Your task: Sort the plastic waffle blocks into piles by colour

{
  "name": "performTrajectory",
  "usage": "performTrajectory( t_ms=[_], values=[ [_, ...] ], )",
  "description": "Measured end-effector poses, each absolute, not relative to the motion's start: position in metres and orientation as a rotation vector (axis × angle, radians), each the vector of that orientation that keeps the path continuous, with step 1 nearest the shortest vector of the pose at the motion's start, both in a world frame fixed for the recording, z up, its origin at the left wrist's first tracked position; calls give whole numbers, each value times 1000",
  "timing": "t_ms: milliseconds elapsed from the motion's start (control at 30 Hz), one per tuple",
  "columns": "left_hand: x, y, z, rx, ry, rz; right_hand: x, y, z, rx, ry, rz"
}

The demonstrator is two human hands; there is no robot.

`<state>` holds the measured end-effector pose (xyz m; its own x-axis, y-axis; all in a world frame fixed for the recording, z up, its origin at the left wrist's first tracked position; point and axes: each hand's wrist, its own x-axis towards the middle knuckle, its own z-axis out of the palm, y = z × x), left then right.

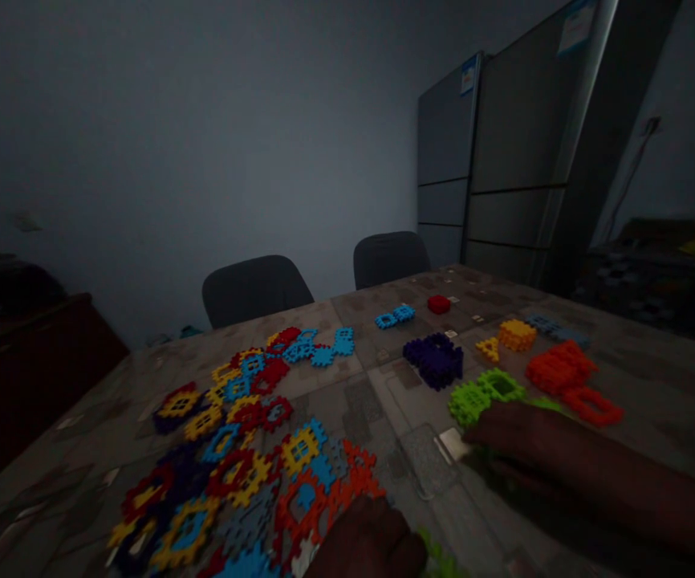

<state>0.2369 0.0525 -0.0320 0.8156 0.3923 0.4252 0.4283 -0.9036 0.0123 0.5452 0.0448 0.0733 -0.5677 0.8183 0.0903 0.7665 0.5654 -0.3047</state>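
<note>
tabletop [365, 401] holds green pieces [469, 401] beside left hand [375, 539] and right hand [507, 433].

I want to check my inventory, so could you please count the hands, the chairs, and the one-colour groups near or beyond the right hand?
Hands: 2 (left hand, right hand)
Chairs: 2
One-colour groups: 7 (red pieces, light-blue pieces, purple pieces, yellow pieces, grey pieces, orange pieces, green pieces)
Total: 11

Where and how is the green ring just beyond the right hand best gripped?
Likely by the far rim of the green ring, pinched from above: its open middle admits a fingertip, and the right hand sits at its near side.
</note>
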Motion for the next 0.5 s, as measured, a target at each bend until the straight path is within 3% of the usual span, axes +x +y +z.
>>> performTrajectory(
  t_ms=[100,267,500],
  values=[
    [240,55,-34,-3081,-773,-567,525,31,63,-1250,-2536,411],
    [236,54,-10,-3463,-1458,-557,501,29,55,-1203,-2737,359],
    [230,51,30,-3259,-1693,-634,480,31,48,-1318,-2776,371]
  ],
)
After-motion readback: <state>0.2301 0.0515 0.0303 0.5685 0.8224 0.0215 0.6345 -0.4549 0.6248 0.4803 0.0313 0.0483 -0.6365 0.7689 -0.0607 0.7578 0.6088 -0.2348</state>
